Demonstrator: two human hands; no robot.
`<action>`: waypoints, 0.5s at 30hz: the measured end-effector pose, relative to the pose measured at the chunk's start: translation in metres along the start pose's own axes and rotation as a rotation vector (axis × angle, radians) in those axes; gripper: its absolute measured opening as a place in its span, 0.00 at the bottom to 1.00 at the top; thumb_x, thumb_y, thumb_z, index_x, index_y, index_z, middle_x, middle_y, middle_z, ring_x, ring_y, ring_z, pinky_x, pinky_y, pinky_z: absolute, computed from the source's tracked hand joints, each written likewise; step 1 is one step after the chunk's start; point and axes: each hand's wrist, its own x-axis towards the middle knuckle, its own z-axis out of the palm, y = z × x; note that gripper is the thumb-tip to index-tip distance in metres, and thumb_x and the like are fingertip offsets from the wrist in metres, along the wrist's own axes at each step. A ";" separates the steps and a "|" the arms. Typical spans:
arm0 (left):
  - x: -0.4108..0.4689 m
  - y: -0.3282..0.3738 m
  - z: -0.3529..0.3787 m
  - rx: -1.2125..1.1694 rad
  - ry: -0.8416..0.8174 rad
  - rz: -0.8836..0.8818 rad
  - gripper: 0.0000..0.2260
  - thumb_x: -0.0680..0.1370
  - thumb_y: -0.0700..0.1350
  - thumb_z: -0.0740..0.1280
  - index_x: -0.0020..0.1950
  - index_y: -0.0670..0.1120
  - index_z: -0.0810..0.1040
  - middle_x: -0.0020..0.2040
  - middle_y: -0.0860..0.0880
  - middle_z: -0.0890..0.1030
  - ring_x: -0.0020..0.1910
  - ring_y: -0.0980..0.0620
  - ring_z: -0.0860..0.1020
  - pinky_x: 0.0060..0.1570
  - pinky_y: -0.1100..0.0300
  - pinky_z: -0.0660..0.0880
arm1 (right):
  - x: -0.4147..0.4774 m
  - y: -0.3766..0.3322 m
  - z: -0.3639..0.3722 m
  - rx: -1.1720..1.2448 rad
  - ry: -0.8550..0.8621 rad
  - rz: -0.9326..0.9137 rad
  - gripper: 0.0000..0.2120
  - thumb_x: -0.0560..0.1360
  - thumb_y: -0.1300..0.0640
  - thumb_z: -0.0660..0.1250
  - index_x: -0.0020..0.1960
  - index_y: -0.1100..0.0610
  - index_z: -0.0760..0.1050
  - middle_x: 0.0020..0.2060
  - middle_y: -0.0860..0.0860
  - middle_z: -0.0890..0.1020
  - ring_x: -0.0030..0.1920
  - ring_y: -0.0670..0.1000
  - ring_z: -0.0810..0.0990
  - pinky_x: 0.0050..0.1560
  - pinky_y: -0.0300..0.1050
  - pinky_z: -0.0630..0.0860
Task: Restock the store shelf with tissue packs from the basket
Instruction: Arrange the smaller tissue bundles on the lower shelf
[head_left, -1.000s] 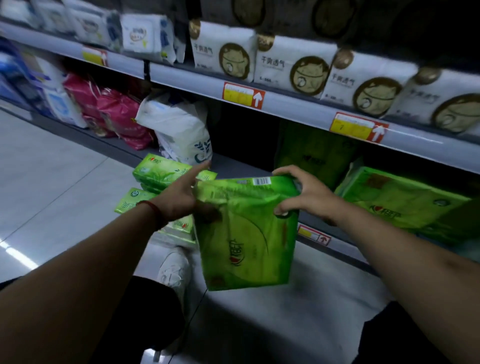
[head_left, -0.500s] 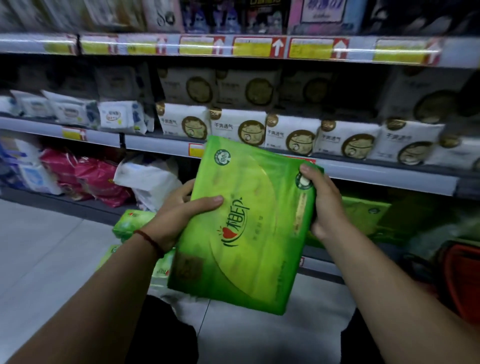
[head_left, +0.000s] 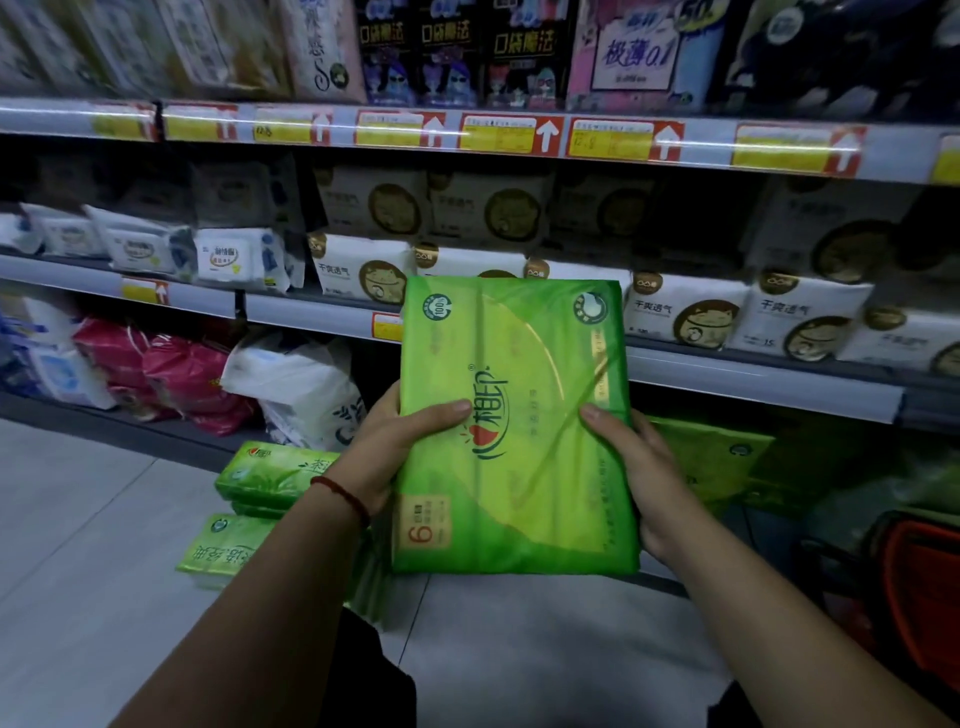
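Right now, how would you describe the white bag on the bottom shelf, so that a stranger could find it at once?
Look at the bottom shelf, left of the green tissue pack held in the left hand and right hand. Beside the red bags lies the white bag, soft and crumpled. It is the only white one next to the red ones, and it bears a small dark leaf mark.

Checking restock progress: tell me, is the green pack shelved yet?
No. Both hands, left hand and right hand, hold the green pack before the shelves.

Two hands, left hand (head_left: 395, 452) and right hand (head_left: 644, 483); one held green tissue pack (head_left: 514, 426); two stacked green packs (head_left: 249, 509) on the floor.
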 end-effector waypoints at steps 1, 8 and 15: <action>0.000 -0.002 0.002 0.021 -0.012 0.002 0.37 0.62 0.49 0.81 0.69 0.40 0.76 0.58 0.39 0.85 0.54 0.37 0.85 0.49 0.47 0.83 | 0.000 -0.001 -0.002 -0.005 -0.008 0.010 0.27 0.69 0.48 0.76 0.67 0.51 0.77 0.51 0.54 0.88 0.49 0.57 0.88 0.41 0.49 0.85; -0.004 -0.003 -0.005 0.076 -0.048 0.020 0.37 0.63 0.49 0.80 0.69 0.42 0.75 0.59 0.42 0.85 0.55 0.39 0.85 0.48 0.50 0.83 | -0.001 0.004 -0.001 -0.071 -0.027 0.010 0.31 0.67 0.45 0.76 0.68 0.49 0.75 0.50 0.51 0.88 0.48 0.54 0.88 0.42 0.48 0.84; -0.014 0.002 -0.017 0.125 -0.019 0.047 0.37 0.63 0.49 0.81 0.70 0.43 0.74 0.59 0.43 0.85 0.56 0.40 0.85 0.50 0.48 0.83 | 0.002 0.003 0.003 -0.147 -0.078 -0.007 0.37 0.65 0.46 0.77 0.72 0.50 0.72 0.53 0.50 0.88 0.50 0.51 0.88 0.45 0.46 0.83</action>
